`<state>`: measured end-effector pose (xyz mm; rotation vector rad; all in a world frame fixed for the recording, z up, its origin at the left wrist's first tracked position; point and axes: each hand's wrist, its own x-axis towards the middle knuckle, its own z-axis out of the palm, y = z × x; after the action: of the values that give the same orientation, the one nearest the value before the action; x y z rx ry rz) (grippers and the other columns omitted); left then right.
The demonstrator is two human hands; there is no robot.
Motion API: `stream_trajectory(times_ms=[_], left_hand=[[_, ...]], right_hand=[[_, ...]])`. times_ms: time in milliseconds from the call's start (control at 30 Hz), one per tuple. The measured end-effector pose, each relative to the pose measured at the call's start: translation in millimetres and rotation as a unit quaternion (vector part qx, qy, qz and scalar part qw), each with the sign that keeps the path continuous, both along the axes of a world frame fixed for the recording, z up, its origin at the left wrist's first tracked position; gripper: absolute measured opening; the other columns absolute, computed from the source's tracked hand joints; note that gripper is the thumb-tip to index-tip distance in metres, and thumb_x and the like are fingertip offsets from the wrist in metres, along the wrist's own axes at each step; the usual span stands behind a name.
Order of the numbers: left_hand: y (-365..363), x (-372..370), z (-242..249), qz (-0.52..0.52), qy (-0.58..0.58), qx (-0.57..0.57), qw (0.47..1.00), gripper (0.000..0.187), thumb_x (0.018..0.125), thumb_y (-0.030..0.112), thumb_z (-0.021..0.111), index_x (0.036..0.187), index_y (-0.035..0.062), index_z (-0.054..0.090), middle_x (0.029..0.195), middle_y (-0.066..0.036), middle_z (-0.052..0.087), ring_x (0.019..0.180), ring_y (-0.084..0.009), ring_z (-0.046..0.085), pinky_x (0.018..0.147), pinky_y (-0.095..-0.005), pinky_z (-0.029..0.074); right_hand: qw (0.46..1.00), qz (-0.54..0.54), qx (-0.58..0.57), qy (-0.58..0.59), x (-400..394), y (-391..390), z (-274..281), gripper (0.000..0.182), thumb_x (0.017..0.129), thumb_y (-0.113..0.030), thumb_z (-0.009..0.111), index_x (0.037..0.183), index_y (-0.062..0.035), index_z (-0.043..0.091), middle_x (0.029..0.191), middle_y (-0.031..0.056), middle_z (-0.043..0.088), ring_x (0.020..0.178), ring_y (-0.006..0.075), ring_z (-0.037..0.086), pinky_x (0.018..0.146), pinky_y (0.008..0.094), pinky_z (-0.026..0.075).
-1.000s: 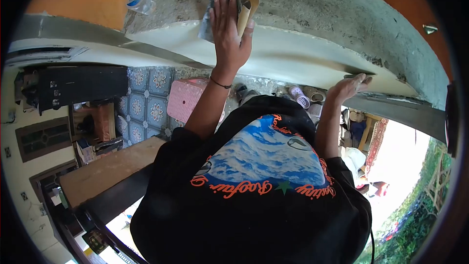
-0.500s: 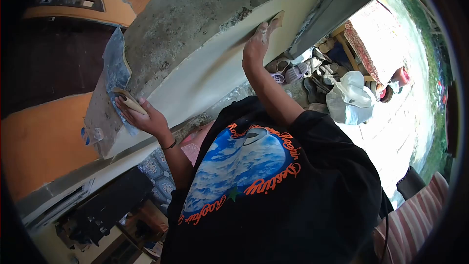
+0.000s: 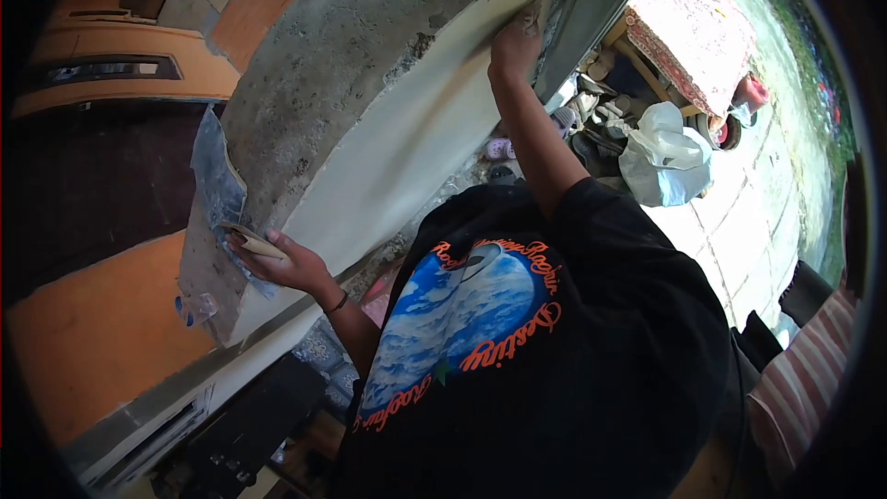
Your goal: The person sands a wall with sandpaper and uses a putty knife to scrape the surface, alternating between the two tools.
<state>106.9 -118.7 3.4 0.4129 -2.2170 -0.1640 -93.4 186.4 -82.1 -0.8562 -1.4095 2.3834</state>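
My left hand (image 3: 291,263) grips a folded tan sheet (image 3: 249,245) that looks like sandpaper, thumb on top, near the left end of a low wall. Under it, a crumpled bluish plastic sheet (image 3: 218,171) lies on the wall's rough grey concrete top (image 3: 305,102). My right hand (image 3: 516,44) is at the far end, against the wall's smooth off-white side (image 3: 407,134). Its fingers press a small tan piece of sandpaper (image 3: 533,7) to that surface, mostly hidden by the hand.
A grey post (image 3: 601,9) rises at the wall's far end. Beyond lie piled shoes (image 3: 601,125), a white plastic bag (image 3: 663,162) and a table with a patterned cloth (image 3: 693,28). A clear plastic cup (image 3: 196,307) sits at the wall's left end. Striped fabric (image 3: 804,388) is at lower right.
My right hand has slid along the off-white side toward the grey post. My left hand still holds the folded sheet in about the same place. The view has shifted slightly.
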Motion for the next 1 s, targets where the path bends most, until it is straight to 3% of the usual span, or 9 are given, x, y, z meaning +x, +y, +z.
stream_trajectory(times_ms=[100,200,267,333,433,667,800,967,1000], left_hand=[[-2.7,-1.1,-2.0,0.008,0.004,-0.007,1.000,0.063,0.093,0.043,0.040,0.135,-0.0036,0.031,0.138,-0.023,0.034,0.129,-0.0367,0.032,0.104,-0.0465,0.023],[-0.1,-2.8,-1.0,-0.001,0.023,0.010,1.000,0.064,0.092,0.044,0.040,0.135,-0.0035,0.032,0.138,-0.023,0.035,0.128,-0.0374,0.033,0.105,-0.0466,0.022],[-1.0,-2.8,-1.7,0.009,0.015,0.004,1.000,0.064,0.092,0.044,0.041,0.135,-0.0037,0.032,0.138,-0.023,0.035,0.127,-0.0373,0.033,0.105,-0.0464,0.022],[-2.0,-0.1,-0.7,0.027,0.013,-0.001,1.000,0.065,0.092,0.044,0.041,0.135,-0.0039,0.032,0.137,-0.023,0.035,0.127,-0.0373,0.034,0.105,-0.0463,0.022],[0.5,-4.0,2.2,0.018,0.011,-0.003,1.000,0.064,0.091,0.042,0.043,0.134,-0.0041,0.033,0.136,-0.022,0.037,0.127,-0.0362,0.034,0.105,-0.0459,0.021],[1.0,-4.3,3.3,0.027,0.008,-0.002,1.000,0.060,0.090,0.040,0.045,0.131,-0.0031,0.038,0.136,-0.020,0.040,0.127,-0.0341,0.035,0.106,-0.0457,0.020],[-3.7,-3.4,2.3,0.019,0.011,0.005,1.000,0.058,0.089,0.036,0.048,0.131,-0.0016,0.039,0.136,-0.019,0.041,0.129,-0.0330,0.034,0.106,-0.0467,0.018],[-6.9,0.9,4.0,0.013,-0.009,0.007,1.000,0.055,0.088,0.035,0.049,0.129,-0.0011,0.043,0.134,-0.018,0.043,0.128,-0.0319,0.036,0.107,-0.0451,0.018],[-6.5,0.7,5.6,0.023,-0.013,0.009,1.000,0.054,0.084,0.030,0.053,0.126,-0.0024,0.045,0.133,-0.019,0.044,0.128,-0.0303,0.036,0.106,-0.0426,0.019]], right_hand=[[0.967,-0.117,0.208,0.088,15.2,-35.1,14.2,0.048,0.097,-0.027,0.038,0.133,0.0039,0.035,0.136,0.0199,0.040,0.127,0.0255,0.038,0.101,0.0297,0.029],[0.969,-0.103,0.208,0.083,1.7,-17.9,-10.5,0.048,0.096,-0.028,0.040,0.131,0.0048,0.038,0.125,0.0200,0.052,0.115,0.0279,0.050,0.093,0.0316,0.037],[0.978,-0.132,0.162,-0.006,-17.9,9.2,-9.2,0.049,0.094,-0.029,0.042,0.129,0.0053,0.040,0.094,0.0172,0.065,0.085,0.0296,0.062,0.075,0.0373,0.045],[0.986,-0.129,0.103,-0.038,-14.6,11.0,17.9,0.042,0.095,-0.030,0.046,0.108,0.0081,0.055,0.096,0.0114,0.060,0.083,0.0163,0.053,0.074,0.0302,0.042],[0.961,-0.154,0.189,0.132,0.6,-22.9,5.6,0.040,0.094,-0.029,0.045,0.106,0.0083,0.055,0.095,0.0110,0.059,0.083,0.0168,0.052,0.075,0.0308,0.041],[0.979,-0.150,0.128,0.050,-19.7,8.7,20.4,0.036,0.095,-0.025,0.041,0.107,0.0063,0.056,0.090,0.0099,0.058,0.079,0.0167,0.051,0.072,0.0288,0.041],[0.954,-0.087,0.218,0.188,7.0,-20.3,8.3,0.044,0.096,-0.026,0.039,0.124,0.0084,0.043,0.119,0.0165,0.052,0.099,0.0223,0.053,0.086,0.0335,0.042],[0.993,0.026,0.099,0.053,-21.7,24.0,-15.7,0.048,0.097,-0.027,0.033,0.124,0.0113,0.040,0.122,0.0239,0.050,0.105,0.0315,0.053,0.088,0.0390,0.042],[0.957,0.032,0.273,0.097,-13.8,17.0,-23.1,0.048,0.097,-0.027,0.032,0.124,0.0112,0.040,0.122,0.0246,0.050,0.106,0.0327,0.053,0.088,0.0397,0.042]])
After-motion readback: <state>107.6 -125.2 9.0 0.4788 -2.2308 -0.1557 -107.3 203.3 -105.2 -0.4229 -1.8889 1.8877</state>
